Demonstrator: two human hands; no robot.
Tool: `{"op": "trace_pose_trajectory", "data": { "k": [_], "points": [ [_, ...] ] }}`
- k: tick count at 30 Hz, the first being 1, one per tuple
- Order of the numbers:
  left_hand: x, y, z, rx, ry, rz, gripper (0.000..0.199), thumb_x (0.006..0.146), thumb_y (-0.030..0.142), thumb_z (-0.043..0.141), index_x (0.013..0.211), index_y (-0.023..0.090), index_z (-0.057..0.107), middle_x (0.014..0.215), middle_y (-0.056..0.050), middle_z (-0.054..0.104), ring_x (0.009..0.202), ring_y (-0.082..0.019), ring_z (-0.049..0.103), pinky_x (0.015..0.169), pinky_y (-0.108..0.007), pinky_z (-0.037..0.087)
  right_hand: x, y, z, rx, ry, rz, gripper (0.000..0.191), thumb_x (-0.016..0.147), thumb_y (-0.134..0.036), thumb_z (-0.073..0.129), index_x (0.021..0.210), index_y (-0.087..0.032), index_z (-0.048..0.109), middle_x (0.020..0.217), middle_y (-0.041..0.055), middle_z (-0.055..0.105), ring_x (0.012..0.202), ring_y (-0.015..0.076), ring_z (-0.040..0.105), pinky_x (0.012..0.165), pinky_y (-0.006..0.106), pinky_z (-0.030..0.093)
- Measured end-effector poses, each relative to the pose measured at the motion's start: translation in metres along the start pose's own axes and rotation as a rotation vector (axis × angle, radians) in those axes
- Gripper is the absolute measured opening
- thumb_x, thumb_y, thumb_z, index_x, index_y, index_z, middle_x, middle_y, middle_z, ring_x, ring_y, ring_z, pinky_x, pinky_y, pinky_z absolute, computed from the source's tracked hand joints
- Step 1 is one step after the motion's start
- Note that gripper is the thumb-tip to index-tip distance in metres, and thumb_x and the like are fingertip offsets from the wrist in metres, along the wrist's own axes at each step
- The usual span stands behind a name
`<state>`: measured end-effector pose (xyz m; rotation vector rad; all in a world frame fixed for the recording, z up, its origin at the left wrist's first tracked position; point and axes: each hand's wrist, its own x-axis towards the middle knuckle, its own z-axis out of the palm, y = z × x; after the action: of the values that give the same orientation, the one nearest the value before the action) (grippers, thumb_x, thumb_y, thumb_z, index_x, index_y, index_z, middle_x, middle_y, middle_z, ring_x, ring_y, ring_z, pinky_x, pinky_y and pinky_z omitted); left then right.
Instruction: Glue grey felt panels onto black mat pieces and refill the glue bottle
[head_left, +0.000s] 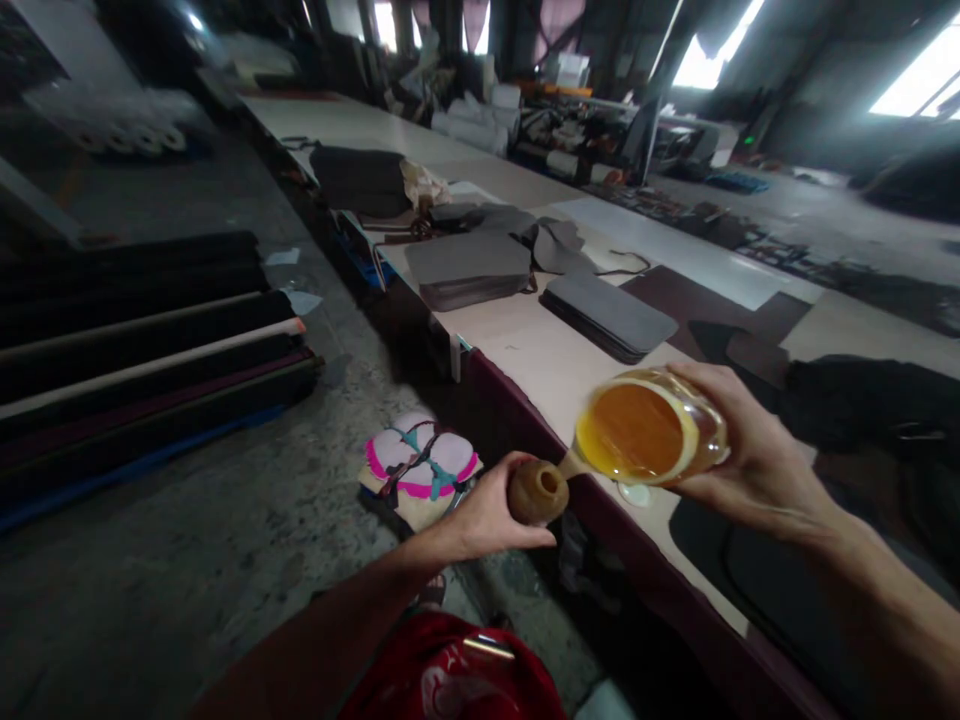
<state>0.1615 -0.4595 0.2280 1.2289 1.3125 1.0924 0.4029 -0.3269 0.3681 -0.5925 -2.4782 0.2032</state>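
Two vessels, one per hand, both off any support. Left hand [486, 512]: wrapped round small brown bottle [528, 492], fingers curled behind, thumb stretched out along near side; fingertips mostly hidden. Right hand [754, 450]: clamped across rear of clear jar [688, 430], fingers bent over upper side; contact of pads not visible. Bottle beside table [525, 345] edge, mouth upward, slightly tilted; jar to its right, tipped toward bottle. Pale streak [571, 465] between lip and bottle: liquid or background, cannot tell.

Risks, as judged: overflow or dribble down bottle neck, from wide jar lip against narrow opening; sudden surge, from steeper tilt; missed mouth, from drift of either unsupported hand; slip, from wet jar wall. Possible staining of nearby grey panels [611, 312] after any splash.

Materials: amber liquid [634, 432], translucent; jar wall smooth, glossy, rounded; bottle dull, squat, round-shouldered, glass or plastic uncertain. Panels flat, matte, round-cornered, neatly stacked. Small pale disc [635, 494] on table, just below jar in view. Maroon covering [501, 395] along table edge, apparently soft.
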Motion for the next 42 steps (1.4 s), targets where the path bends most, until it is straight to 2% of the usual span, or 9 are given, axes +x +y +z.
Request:
{"op": "trace_pose_trajectory", "data": {
  "k": [19,27,31,35,42],
  "points": [
    [-0.002,0.001,0.000,-0.004,0.018,0.023,0.080,0.052,0.023,0.093,0.121,0.022,0.053,0.120,-0.006,0.066,0.113,-0.027,0.064,0.101,-0.040,0.050,0.001,-0.001,0.000,-0.008,0.001,0.013,0.085,0.077,-0.046,0.080,0.149,-0.031,0.039,0.135,0.0157,0.056,0.119,0.0390,0.061,0.098,0.058,0.054],
    [-0.004,0.000,-0.001,-0.019,0.028,0.016,0.081,0.051,0.023,0.094,0.121,0.021,0.053,0.120,-0.007,0.066,0.113,-0.028,0.064,0.102,-0.042,0.049,0.000,0.001,0.000,0.017,-0.011,0.023,0.087,0.077,-0.046,0.079,0.152,-0.034,0.036,0.139,0.0167,0.054,0.123,0.0424,0.059,0.097,0.064,0.053],
    [-0.007,0.005,0.000,-0.076,0.019,0.004,0.081,0.050,0.023,0.095,0.119,0.020,0.055,0.119,-0.007,0.066,0.113,-0.028,0.064,0.101,-0.042,0.050,-0.001,0.006,0.002,0.015,0.005,0.018,0.087,0.076,-0.050,0.079,0.152,-0.034,0.039,0.137,0.0172,0.057,0.119,0.0443,0.061,0.092,0.066,0.055],
    [-0.008,0.008,0.001,-0.053,0.033,-0.008,0.083,0.048,0.023,0.096,0.121,0.021,0.055,0.120,-0.007,0.066,0.114,-0.029,0.063,0.101,-0.043,0.050,0.000,0.008,0.004,-0.018,0.037,-0.021,0.085,0.077,-0.052,0.078,0.151,-0.031,0.041,0.132,0.0187,0.060,0.111,0.0438,0.065,0.087,0.064,0.058],
    [-0.007,0.007,0.000,-0.051,0.032,0.007,0.083,0.049,0.022,0.095,0.121,0.020,0.054,0.120,-0.007,0.066,0.113,-0.028,0.063,0.101,-0.041,0.050,0.000,0.002,0.001,0.004,0.001,0.004,0.086,0.077,-0.047,0.079,0.151,-0.030,0.039,0.135,0.0183,0.057,0.116,0.0414,0.063,0.091,0.060,0.057]
  ]
}}
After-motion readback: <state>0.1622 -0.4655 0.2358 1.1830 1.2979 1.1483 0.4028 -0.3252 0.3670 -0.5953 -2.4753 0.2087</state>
